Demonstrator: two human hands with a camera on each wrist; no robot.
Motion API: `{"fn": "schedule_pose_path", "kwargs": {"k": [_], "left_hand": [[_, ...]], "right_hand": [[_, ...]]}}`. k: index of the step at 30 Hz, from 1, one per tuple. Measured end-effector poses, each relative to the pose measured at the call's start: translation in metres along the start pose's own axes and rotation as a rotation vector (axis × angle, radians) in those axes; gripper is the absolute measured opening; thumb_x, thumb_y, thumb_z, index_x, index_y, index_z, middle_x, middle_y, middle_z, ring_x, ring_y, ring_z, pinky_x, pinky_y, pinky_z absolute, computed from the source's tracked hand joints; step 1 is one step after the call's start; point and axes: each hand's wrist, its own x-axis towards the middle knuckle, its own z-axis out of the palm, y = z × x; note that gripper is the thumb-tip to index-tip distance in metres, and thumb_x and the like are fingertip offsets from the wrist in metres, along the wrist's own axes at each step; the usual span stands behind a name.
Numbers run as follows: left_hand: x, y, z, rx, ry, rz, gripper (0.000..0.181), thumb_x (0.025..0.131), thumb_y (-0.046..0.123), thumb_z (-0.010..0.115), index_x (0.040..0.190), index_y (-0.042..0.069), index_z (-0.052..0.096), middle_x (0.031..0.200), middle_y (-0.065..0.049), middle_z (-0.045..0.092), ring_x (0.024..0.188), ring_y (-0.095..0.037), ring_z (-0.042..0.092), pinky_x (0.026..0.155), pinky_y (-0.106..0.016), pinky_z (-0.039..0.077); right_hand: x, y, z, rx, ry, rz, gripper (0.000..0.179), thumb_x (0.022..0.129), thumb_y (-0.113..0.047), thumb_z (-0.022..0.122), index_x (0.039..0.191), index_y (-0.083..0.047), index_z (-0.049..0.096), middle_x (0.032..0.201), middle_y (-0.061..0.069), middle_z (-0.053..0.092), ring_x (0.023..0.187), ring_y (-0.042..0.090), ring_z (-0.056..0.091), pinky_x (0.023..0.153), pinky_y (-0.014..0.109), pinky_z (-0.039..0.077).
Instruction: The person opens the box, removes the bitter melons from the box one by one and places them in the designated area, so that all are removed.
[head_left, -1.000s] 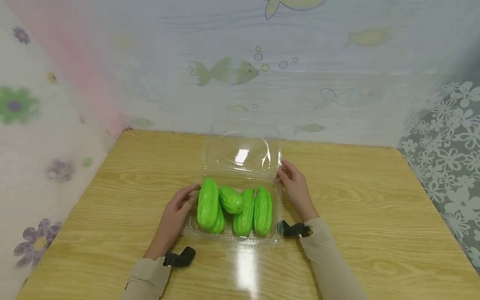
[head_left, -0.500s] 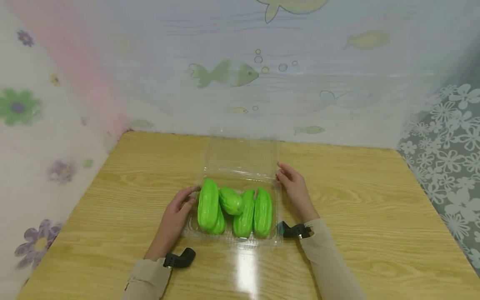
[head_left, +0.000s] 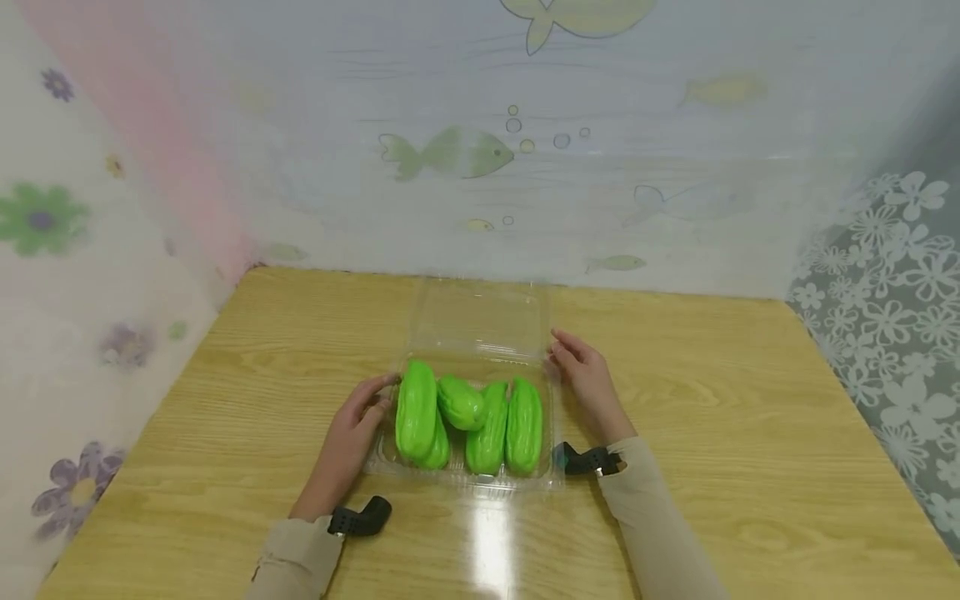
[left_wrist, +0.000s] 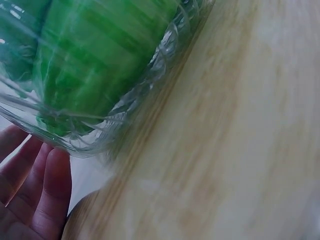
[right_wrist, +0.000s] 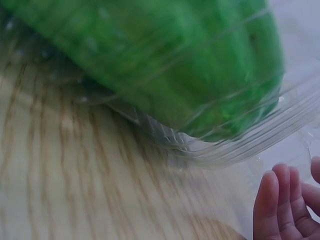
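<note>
We judge this as steadying the clear container (head_left: 465, 481) on the table (head_left: 750, 417), lid (head_left: 480, 321) folded back, 5 green gourds (head_left: 415, 412) inside, between our left hand (head_left: 352, 437) and right hand (head_left: 591, 385), fingers loosely extended; the next move seems to call for a light touch.

Indoor corner, homelike or playroom-like in look; which of the two cannot be settled. Worktop (head_left: 750, 400) taken as landmark: yellow-brown, wood-grained, marked by a bright reflection (head_left: 491, 542) toward its near side. Behind worktop: back wall (head_left: 315, 200), pale blue-white, decorated with fish (head_left: 467, 154) and bubbles (head_left: 562, 141). Left of worktop: white side wall (head_left: 45, 333), patterned with green and purple flowers (head_left: 78, 490); a pink band (head_left: 150, 108) is seen toward the back wall. Right of worktop: grey surface (head_left: 870, 379), covered in white flower shapes (head_left: 917, 404). Worktop bordered by decoration on three sides.
</note>
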Motion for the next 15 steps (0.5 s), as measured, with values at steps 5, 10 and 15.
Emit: {"fn": "schedule_pose_path", "kwargs": {"k": [5, 10, 15], "left_hand": [[-0.003, 0.015, -0.001, -0.003, -0.006, -0.035, 0.031, 0.096, 0.021, 0.042, 0.127, 0.019, 0.048, 0.126, 0.006, 0.046, 0.103, -0.013, 0.047, 0.084, -0.029, 0.041], [-0.003, 0.020, -0.002, -0.007, -0.004, -0.039, 0.032, 0.096, 0.017, 0.042, 0.127, 0.015, 0.048, 0.126, 0.003, 0.046, 0.102, -0.014, 0.048, 0.082, -0.028, 0.042], [-0.002, 0.004, 0.001, 0.005, 0.005, -0.026, 0.032, 0.096, 0.021, 0.042, 0.127, 0.024, 0.047, 0.128, 0.009, 0.044, 0.103, -0.012, 0.048, 0.081, -0.029, 0.043]], "right_hand": [[-0.001, -0.003, -0.002, 0.019, -0.006, 0.013, 0.037, 0.094, -0.016, 0.047, 0.129, -0.003, 0.045, 0.111, 0.016, 0.051, 0.089, 0.012, 0.058, 0.077, 0.023, 0.048], [-0.003, -0.005, -0.007, -0.011, -0.020, 0.005, 0.038, 0.094, -0.018, 0.047, 0.129, -0.004, 0.045, 0.113, 0.016, 0.050, 0.088, 0.012, 0.058, 0.074, 0.025, 0.049], [-0.007, -0.011, -0.015, -0.018, -0.033, -0.014, 0.041, 0.095, -0.017, 0.046, 0.132, -0.003, 0.040, 0.117, 0.022, 0.047, 0.093, 0.022, 0.056, 0.075, 0.032, 0.049]]}}
